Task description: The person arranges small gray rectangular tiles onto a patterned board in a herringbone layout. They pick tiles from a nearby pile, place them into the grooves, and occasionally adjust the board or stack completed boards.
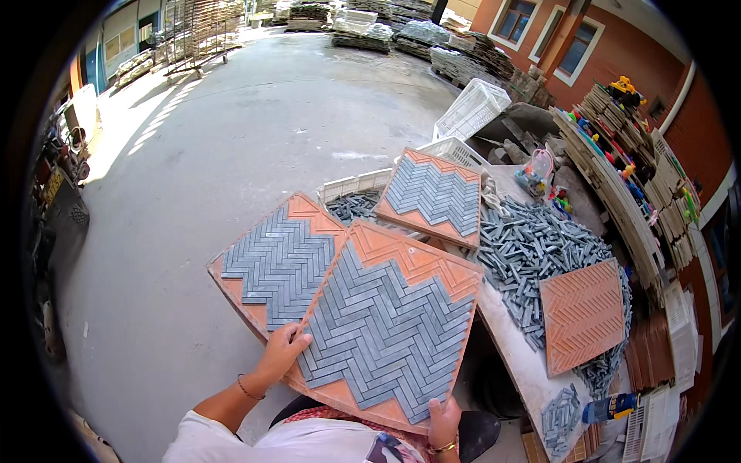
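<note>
Both my hands hold an orange mould tray [444, 266] filled mostly with grey strip tiles [386, 324] in a herringbone pattern. Along its left edge my left hand [282, 353] is closed, thumb on top. My right hand [444, 423] grips the near right corner, fingers hidden beneath. Bare orange ridges show at the tray's far end and in small patches at its near end. Partly behind it on the left lies a second filled tray [274, 258]. A third filled tray [432, 193] rests farther off, beside the loose tile heap.
Loose grey strips [532, 255] are heaped on a table [513, 351] at right, with an unfilled orange mould [583, 316] on them. A blue bottle [610, 407] lies at its near end. White crates [471, 108] and stacked boards [617, 185] stand beyond. A wheeled rack [197, 38] is far left.
</note>
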Tool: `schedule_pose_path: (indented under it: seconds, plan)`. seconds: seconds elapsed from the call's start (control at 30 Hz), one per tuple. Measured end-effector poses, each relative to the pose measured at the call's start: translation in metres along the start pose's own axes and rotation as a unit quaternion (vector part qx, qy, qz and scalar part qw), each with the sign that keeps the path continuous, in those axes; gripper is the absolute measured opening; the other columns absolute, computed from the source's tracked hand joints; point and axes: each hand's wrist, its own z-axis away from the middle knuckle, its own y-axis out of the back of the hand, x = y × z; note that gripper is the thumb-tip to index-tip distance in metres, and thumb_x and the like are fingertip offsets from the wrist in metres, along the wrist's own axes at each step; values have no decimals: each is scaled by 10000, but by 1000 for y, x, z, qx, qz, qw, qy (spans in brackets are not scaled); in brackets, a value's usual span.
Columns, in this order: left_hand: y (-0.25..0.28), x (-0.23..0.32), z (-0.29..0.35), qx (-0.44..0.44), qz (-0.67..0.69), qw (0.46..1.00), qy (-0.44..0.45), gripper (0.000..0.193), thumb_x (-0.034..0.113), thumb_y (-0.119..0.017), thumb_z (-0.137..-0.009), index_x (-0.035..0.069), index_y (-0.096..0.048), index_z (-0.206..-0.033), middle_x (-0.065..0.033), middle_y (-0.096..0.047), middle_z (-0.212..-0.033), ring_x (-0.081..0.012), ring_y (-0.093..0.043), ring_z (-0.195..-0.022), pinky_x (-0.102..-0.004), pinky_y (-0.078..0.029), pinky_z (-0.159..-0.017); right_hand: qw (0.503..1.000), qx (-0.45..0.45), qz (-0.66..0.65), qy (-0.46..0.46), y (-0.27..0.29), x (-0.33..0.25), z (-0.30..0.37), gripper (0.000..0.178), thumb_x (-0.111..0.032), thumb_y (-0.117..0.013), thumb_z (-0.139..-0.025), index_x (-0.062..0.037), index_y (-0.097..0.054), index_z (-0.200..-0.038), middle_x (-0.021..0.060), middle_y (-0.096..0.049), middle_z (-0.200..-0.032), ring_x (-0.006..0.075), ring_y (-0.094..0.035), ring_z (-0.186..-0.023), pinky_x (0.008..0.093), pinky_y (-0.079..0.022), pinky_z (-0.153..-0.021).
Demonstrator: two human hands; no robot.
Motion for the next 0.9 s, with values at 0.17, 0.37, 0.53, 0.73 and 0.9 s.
schedule_pose_path:
  seconds: [0.17,0.37,0.53,0.73,0.9]
  plan:
    - [101,-33,-5,143,-11,990,-6,241,162,-506,-894,-53,-561,-802,-24,-537,-726,-95,-461,-694,-282,-400,-628,983,-173,67,15,-97,7,-39,571,-426,-654,-861,67,-533,-1123,195,-664,-941,320,-650,-869,378,-489,-763]
    - [199,-64,-83,157,-197,968,-21,377,267,-546,-861,-78,-534,-708,-99,-441,-572,-129,-434,-574,-322,-391,-549,899,-410,31,-149,-182,23,-57,499,-439,-659,-867,12,-450,-827,103,-565,-689,159,-626,-564,279,-483,-453]
    - [217,-44,-153,127,-259,956,-50,437,318,-575,-841,-86,-519,-685,-118,-361,-539,-146,-381,-522,-345,-366,-505,871,-428,-82,-227,-242,49,-61,434,-315,-666,-887,47,-429,-851,92,-562,-751,138,-643,-639,263,-543,-499]
    - [257,-54,-198,81,-322,942,-44,400,294,-596,-834,-77,-543,-694,-88,-389,-528,-134,-380,-524,-338,-351,-498,863,-438,-48,-248,-277,10,-69,370,-197,-656,-891,100,-445,-955,134,-608,-855,170,-672,-700,259,-584,-583]
    - [247,-61,-194,86,-265,957,-84,310,231,-617,-834,-73,-626,-778,-89,-556,-636,-135,-512,-622,-306,-409,-580,895,-403,-10,-191,-274,-7,-78,395,-261,-660,-875,77,-459,-838,149,-646,-662,189,-673,-547,278,-541,-473]
